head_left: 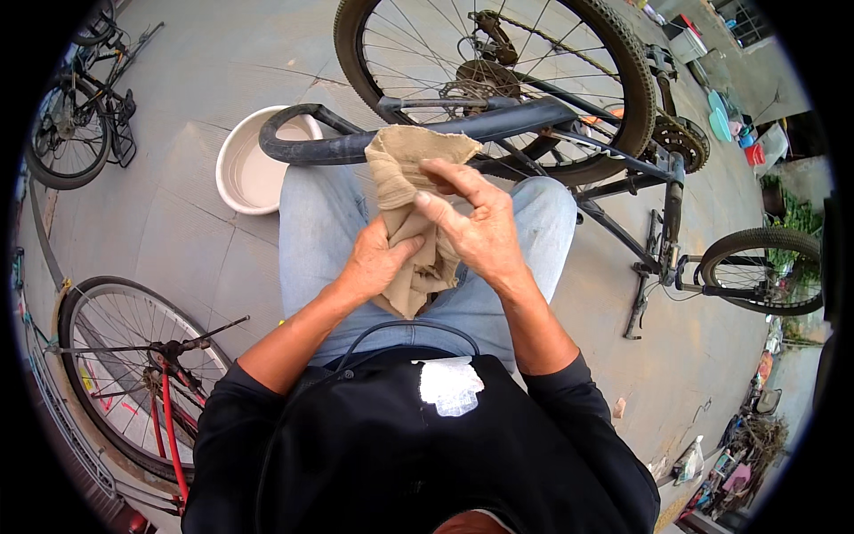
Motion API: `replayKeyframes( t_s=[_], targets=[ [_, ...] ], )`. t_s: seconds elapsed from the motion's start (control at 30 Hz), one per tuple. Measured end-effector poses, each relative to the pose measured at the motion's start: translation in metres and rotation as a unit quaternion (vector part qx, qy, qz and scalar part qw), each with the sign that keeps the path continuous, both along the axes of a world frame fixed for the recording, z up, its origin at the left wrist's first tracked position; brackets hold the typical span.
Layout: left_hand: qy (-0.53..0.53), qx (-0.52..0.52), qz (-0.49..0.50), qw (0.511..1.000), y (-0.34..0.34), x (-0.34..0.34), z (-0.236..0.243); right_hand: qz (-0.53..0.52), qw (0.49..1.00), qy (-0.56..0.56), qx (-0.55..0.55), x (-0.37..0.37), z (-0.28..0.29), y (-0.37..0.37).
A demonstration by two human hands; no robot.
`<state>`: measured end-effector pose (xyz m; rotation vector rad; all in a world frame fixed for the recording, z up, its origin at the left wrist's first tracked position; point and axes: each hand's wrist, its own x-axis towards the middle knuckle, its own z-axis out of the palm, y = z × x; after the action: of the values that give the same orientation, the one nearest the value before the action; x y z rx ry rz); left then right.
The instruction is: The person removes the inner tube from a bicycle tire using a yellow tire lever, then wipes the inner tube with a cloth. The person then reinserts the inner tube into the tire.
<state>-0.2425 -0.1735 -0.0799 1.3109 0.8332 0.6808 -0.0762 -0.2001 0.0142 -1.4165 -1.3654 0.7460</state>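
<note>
Head view: above the lap [311, 231], a tan cloth [398, 173] is held bunched by the closed fingers of the left hand [369, 260]; the right hand's [485, 230] fingers are spread apart over it. Were the left grip loosened, the cloth could be dropped. Farther left, a white basin [224, 173] is overhung by a black tube [325, 150]; whether water is inside cannot be told.

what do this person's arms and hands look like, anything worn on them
The left hand and right hand are ungloved, with no watch visible. Plain black sleeves end near the elbows, leaving both forearms bare.
</note>
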Motion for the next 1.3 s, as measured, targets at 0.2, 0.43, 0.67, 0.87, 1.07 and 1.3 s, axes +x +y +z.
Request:
replayKeyframes(
  t_s=[0.2,0.43,0.67,0.87,1.07,1.3],
  targets=[
    [0.117,0.380,0.022,0.917,-0.016,-0.004,0.040,-0.010,0.879,-0.461,0.123,0.054,0.041,0.032],
    [0.122,0.595,0.084,0.790,0.033,0.039,0.077,0.109,0.912,-0.392,0.045,0.083,0.001,0.070],
    [0.209,0.633,0.110,0.737,0.084,0.050,0.055,0.092,0.908,-0.397,0.101,0.098,0.027,0.073],
    [0.234,0.640,0.152,0.716,0.109,0.025,0.064,0.007,0.941,-0.338,0.020,0.105,0.077,0.062],
    [0.255,0.564,0.191,0.762,0.148,-0.011,0.035,-0.120,0.971,-0.199,0.061,0.162,0.094,0.034],
    [0.238,0.434,0.293,0.818,0.170,-0.051,0.027,-0.184,0.978,-0.065,0.077,0.192,0.086,0.007]
  ],
)
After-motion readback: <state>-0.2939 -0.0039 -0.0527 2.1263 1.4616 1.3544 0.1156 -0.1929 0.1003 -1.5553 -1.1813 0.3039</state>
